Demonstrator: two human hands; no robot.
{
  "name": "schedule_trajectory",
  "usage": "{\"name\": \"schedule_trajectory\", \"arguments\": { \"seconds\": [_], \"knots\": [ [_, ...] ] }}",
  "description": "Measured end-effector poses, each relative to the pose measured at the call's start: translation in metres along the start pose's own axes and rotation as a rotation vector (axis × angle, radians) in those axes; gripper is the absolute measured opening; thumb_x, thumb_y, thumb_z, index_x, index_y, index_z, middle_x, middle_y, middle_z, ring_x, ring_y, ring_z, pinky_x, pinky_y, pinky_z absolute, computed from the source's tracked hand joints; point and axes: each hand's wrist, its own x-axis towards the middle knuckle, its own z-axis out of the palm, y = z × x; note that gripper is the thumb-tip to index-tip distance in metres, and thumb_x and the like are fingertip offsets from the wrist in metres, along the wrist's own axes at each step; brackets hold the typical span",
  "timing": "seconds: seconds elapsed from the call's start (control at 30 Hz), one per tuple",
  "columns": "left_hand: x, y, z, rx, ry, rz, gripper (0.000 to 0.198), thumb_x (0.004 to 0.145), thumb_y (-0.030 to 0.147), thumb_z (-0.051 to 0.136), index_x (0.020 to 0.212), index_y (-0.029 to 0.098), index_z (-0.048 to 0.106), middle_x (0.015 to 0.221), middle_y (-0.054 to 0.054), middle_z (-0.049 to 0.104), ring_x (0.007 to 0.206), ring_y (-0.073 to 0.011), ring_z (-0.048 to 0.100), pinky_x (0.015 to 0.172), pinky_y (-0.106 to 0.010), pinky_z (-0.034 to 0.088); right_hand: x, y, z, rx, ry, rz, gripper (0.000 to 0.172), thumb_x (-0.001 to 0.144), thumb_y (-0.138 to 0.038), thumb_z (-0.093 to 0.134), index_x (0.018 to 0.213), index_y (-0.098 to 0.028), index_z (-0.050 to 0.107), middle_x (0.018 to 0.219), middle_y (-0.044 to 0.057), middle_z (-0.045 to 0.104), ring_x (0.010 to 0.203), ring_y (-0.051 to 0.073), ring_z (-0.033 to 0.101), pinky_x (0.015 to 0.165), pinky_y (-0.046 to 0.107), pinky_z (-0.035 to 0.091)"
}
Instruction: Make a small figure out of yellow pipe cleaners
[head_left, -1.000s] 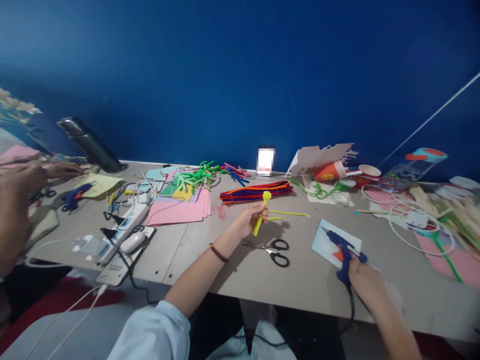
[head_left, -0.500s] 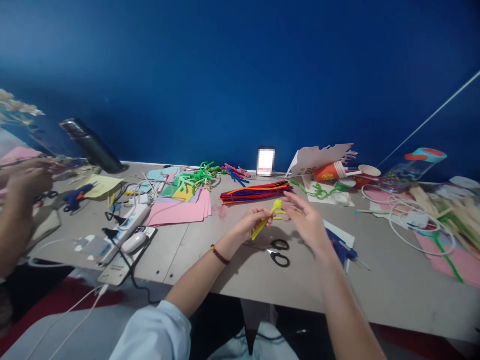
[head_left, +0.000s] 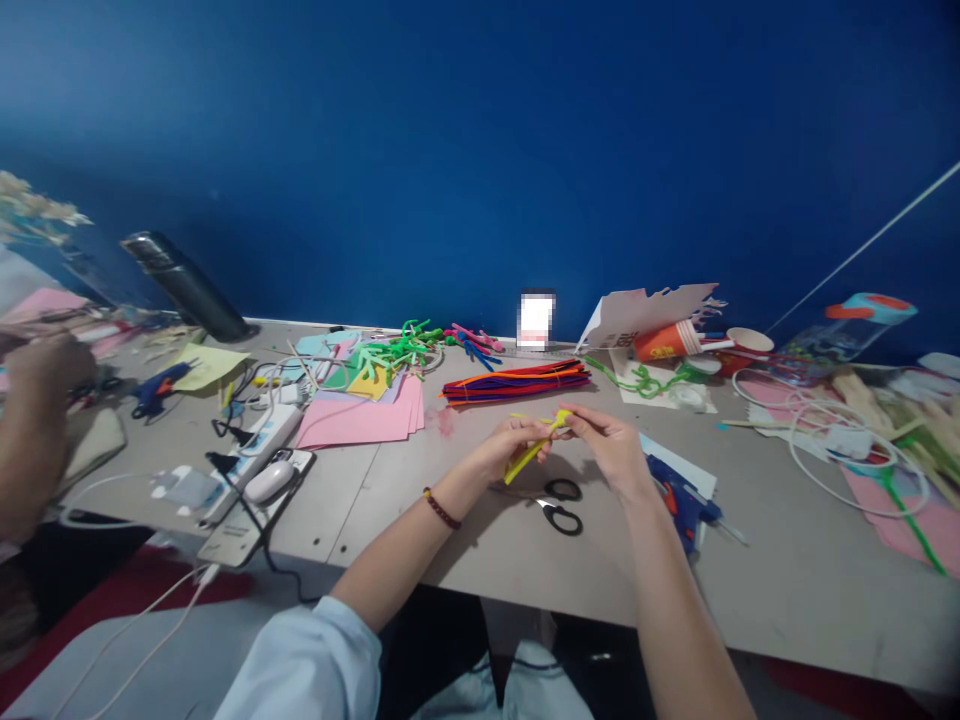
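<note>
Between my hands is a bunch of yellow pipe cleaners point(head_left: 527, 460), its top curled into a small knob. My left hand point(head_left: 508, 448) is closed around the stems, whose lower ends point down toward me. With thumb and fingers pinched, my right hand point(head_left: 607, 440) grips the knob at the top. Just below them on the table lie black-handled scissors point(head_left: 561, 508), their blades pointing left under my left hand. Behind my hands rests a bundle of red, orange and purple pipe cleaners point(head_left: 517, 384).
A blue glue gun point(head_left: 681, 500) lies right of my right forearm. Pink paper sheets point(head_left: 360, 420), green pipe cleaners point(head_left: 405, 350) and a power strip point(head_left: 259, 455) are to the left. Paper cups point(head_left: 667, 342) lean at the back right. Another person's hand point(head_left: 52, 365) works at far left.
My right hand has come in from beside the yellow knob and now pinches it. My left hand keeps its hold on the stems.
</note>
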Motion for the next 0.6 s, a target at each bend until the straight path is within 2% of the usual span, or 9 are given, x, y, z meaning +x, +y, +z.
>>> {"name": "schedule_trajectory", "arguments": {
  "seconds": [0.23, 0.5, 0.6],
  "knots": [
    [0.0011, -0.0003, -0.0011, 0.026, 0.016, -0.008, 0.023, 0.068, 0.033, 0.072, 0.068, 0.011, 0.067, 0.056, -0.003, 0.059, 0.053, -0.0101, 0.053, 0.057, -0.022, 0.040, 0.0028, 0.0098, -0.0001, 0.084, 0.007, 0.040, 0.044, 0.061, -0.046, 0.076, 0.096, -0.018, 0.073, 0.082, 0.005, 0.074, 0.080, 0.022, 0.070, 0.085, 0.037, 0.051],
    [0.0012, 0.0005, 0.0011, 0.025, 0.036, -0.007, 0.022, 0.066, 0.033, 0.072, 0.069, 0.011, 0.068, 0.057, -0.003, 0.059, 0.052, -0.0101, 0.053, 0.058, -0.023, 0.041, 0.0007, 0.0075, 0.0028, 0.115, 0.040, 0.078, 0.044, 0.062, -0.045, 0.076, 0.095, -0.017, 0.073, 0.083, 0.006, 0.074, 0.077, 0.023, 0.071, 0.081, 0.038, 0.055],
    [0.0015, 0.0000, 0.0009, 0.029, 0.026, -0.008, 0.023, 0.066, 0.033, 0.073, 0.070, 0.011, 0.068, 0.057, -0.003, 0.059, 0.052, -0.0100, 0.052, 0.058, -0.023, 0.040, 0.0004, 0.0076, 0.0022, 0.148, 0.021, 0.092, 0.044, 0.061, -0.044, 0.078, 0.095, -0.016, 0.073, 0.084, 0.006, 0.074, 0.078, 0.023, 0.071, 0.084, 0.039, 0.055]
  ]
}}
